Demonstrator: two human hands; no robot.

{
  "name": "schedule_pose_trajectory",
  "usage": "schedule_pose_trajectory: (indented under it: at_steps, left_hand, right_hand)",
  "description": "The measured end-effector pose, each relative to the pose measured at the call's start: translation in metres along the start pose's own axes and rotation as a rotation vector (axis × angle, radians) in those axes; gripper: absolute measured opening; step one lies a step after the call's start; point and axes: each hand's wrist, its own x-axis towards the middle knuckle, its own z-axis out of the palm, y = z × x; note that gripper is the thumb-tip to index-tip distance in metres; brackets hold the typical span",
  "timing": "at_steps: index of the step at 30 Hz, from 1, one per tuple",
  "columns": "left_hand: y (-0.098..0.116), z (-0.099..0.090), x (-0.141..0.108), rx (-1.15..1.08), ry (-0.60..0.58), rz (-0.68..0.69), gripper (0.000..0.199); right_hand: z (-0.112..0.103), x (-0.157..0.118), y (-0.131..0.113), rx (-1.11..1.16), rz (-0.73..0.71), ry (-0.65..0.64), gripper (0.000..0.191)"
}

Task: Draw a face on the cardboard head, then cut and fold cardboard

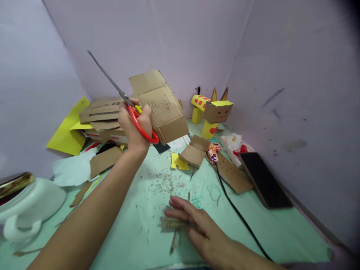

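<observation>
My left hand (135,125) is raised over the table, closed around a pair of scissors (143,129) with red handles; the long blades point up and left. A creased brown cardboard piece (164,108) with faint markings is at the thumb of the same hand, seemingly gripped along with the scissors. Low over the table's front, my right hand (201,228) has its fingers stretched out and the thumb apart. A small blurred cardboard scrap (173,224) shows beside its fingers; whether they touch it is unclear.
Cardboard boxes (104,108) and yellow paper (67,129) lie back left, a white mug (36,204) at left. A yellow cardboard animal (216,112) stands at the back. On the right are a phone (266,180) and a black cable (236,210). Crumbs (165,182) litter the middle.
</observation>
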Motion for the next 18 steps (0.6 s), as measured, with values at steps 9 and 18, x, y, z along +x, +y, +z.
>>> schedule_pose_trajectory:
  at_steps: [9, 18]
  left_hand:
    - [-0.024, -0.019, -0.022, 0.04, 0.006, -0.099, 0.023]
    - [-0.036, -0.072, -0.052, 0.113, 0.002, -0.247, 0.024]
  right_hand:
    - [0.013, 0.025, -0.006, -0.089, 0.022, -0.042, 0.079]
    - [-0.011, 0.0, -0.013, -0.287, -0.147, -0.205, 0.048]
